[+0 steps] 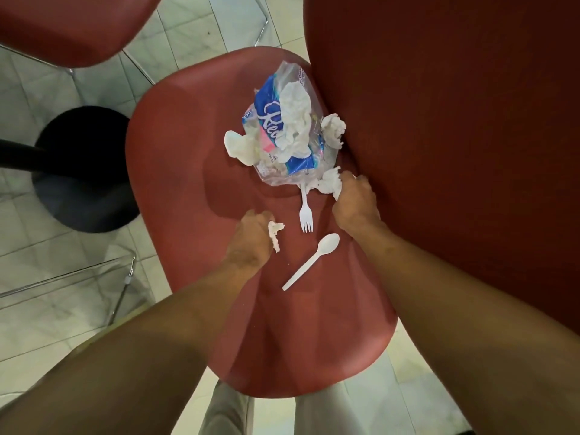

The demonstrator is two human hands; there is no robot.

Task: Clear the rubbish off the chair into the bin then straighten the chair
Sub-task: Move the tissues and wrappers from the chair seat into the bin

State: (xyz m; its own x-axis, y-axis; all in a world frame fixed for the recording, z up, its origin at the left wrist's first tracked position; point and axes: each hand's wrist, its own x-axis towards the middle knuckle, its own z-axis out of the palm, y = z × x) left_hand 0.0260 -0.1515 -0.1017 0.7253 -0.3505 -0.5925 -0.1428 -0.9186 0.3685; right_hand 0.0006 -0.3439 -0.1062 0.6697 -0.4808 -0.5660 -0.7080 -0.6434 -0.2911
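— Where's the rubbish relative to the hands?

— The left hand (251,237) grips a small tissue scrap (275,231) low on the red chair (175,158) seat. The right hand (356,202) is curled round a crumpled tissue (329,183), just beyond the left.

— And the rest?

— A white plastic fork (305,211) lies between both hands, its handle under the clear tissue wrapper (282,133) just beyond the right hand. A white spoon (314,260) lies nearer the person, between the forearms. More tissue wads (334,128) sit around the wrapper.
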